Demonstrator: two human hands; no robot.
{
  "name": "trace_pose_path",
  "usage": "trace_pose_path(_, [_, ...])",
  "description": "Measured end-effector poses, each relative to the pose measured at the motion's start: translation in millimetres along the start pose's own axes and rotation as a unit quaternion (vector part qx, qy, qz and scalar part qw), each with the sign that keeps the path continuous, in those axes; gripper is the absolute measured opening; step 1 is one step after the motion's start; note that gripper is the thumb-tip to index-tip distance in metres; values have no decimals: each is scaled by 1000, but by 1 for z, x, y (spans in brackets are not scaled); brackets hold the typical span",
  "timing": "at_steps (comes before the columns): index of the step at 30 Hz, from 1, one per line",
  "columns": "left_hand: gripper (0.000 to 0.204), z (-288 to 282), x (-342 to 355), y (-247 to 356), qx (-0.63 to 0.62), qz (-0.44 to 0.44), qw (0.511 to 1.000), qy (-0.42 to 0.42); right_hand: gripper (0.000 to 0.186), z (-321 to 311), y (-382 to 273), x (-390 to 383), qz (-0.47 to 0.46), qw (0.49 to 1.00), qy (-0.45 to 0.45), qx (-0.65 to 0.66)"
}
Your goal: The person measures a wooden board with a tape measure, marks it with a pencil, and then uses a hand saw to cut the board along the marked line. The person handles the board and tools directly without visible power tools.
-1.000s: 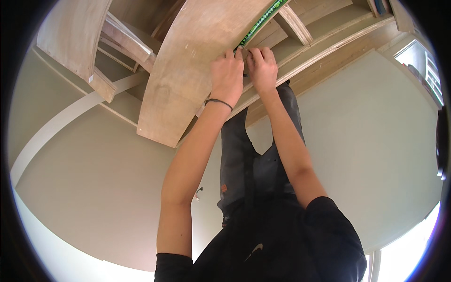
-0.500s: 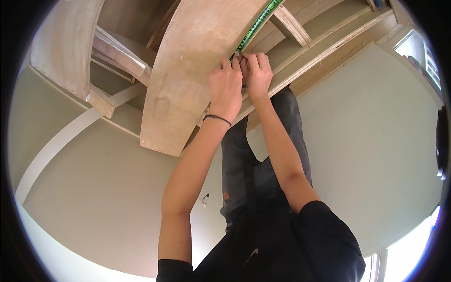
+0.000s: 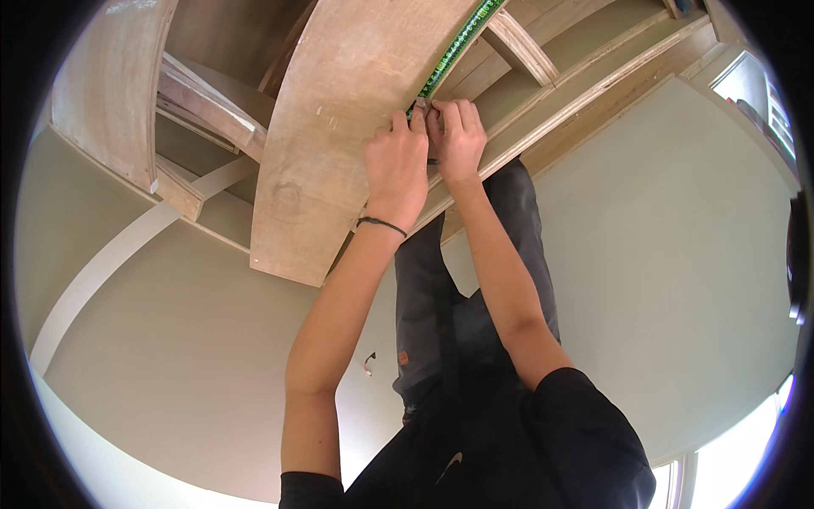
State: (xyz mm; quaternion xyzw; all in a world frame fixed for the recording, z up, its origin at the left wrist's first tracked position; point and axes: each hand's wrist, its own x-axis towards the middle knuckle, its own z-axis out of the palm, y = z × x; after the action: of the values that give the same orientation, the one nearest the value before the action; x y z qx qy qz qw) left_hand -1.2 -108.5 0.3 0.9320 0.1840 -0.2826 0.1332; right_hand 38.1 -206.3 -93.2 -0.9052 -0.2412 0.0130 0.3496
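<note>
A green LED strip light [image 3: 458, 49] with a row of small pale dots runs along the curved edge of a wide plywood panel [image 3: 314, 153]. Its near end disappears under my fingertips. My left hand [image 3: 396, 165], with a dark cord round the wrist, is closed in a pinch over that end and rests against the panel's edge. Just beside it, my right hand [image 3: 458, 142] is closed with curled fingers, its fingertips meeting those of the left. What lies between the right fingertips is hidden. A small dark piece shows under the right hand.
Right of the hands, a long plywood rail [image 3: 585, 93] and a short cross-piece [image 3: 521, 47] form a frame. More curved plywood [image 3: 110, 93] and a white band [image 3: 110, 254] lie at left. A short loose wire [image 3: 369, 365] sticks out of the pale surface.
Both hands have shifted slightly left and a little lower in the picture, still together at the strip's end. The whole view has drifted slightly the same way.
</note>
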Motion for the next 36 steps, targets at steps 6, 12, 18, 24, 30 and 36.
trace_pose_path(6, [80, 0, 0, 0, 2, -3, 1000, -8, 16, 1, 0, 1, -10, 1000, 7, 26])
trace_pose_path(12, [81, -1, 0, -1, 5, -1, 1000, -8, 17, 1, 0, 0, -2, 1000, -3, 22])
trace_pose_path(18, [80, -5, 1, -4, -4, 3, 1000, -19, 19, 1, -1, -1, -2, 1000, -8, 17])
trace_pose_path(24, [78, -18, 6, -23, 31, 10, 999, -21, 19, 0, 0, -4, -5, 1000, -13, 18])
trace_pose_path(30, [81, -25, 8, -26, 25, 23, 999, -25, 21, -3, -4, -4, -3, 1000, -8, 7])
trace_pose_path(36, [83, -24, 8, -27, 24, 26, 999, -26, 20, -6, -8, -3, 4, 1000, -19, -20])
